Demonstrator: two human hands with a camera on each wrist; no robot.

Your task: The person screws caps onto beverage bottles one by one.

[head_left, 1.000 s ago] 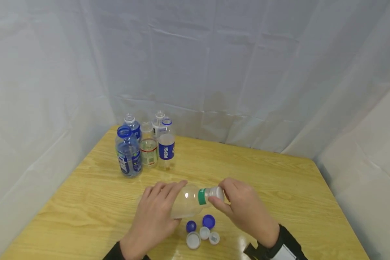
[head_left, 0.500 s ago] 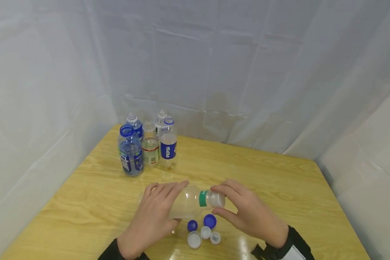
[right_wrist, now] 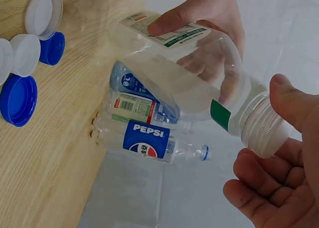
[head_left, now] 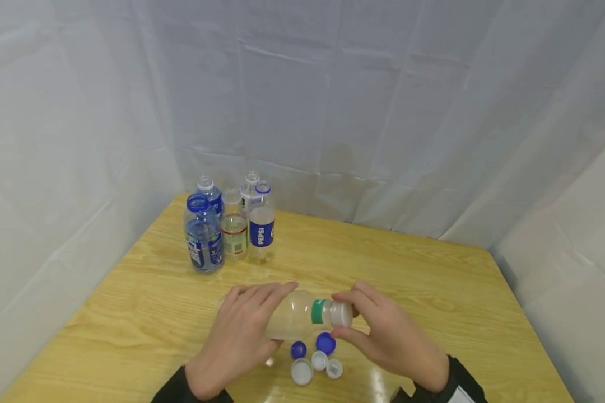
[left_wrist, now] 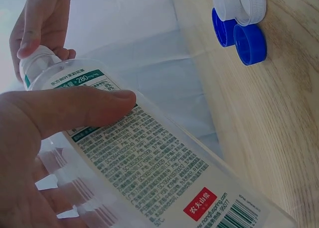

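A clear plastic bottle with a green neck band lies tilted sideways above the table, its capped end towards the right. My left hand grips its body, thumb across the printed label and fingers around the far side. At the neck sits a whitish bottle cap. Thumb and fingers of my right hand are about this cap, one on either side, the fingers loosely curled. Under the bottle lie several loose caps, among them a blue cap and a larger white cap.
Several uncapped bottles stand at the back left of the wooden table: a blue-tinted bottle, a Pepsi bottle, a bottle with a pale green label and others behind. A white sheet hangs around the table.
My right hand has shifted its fingers around the cap, with the index finger now over its upper side. Bottle and left hand have moved slightly right in the view.
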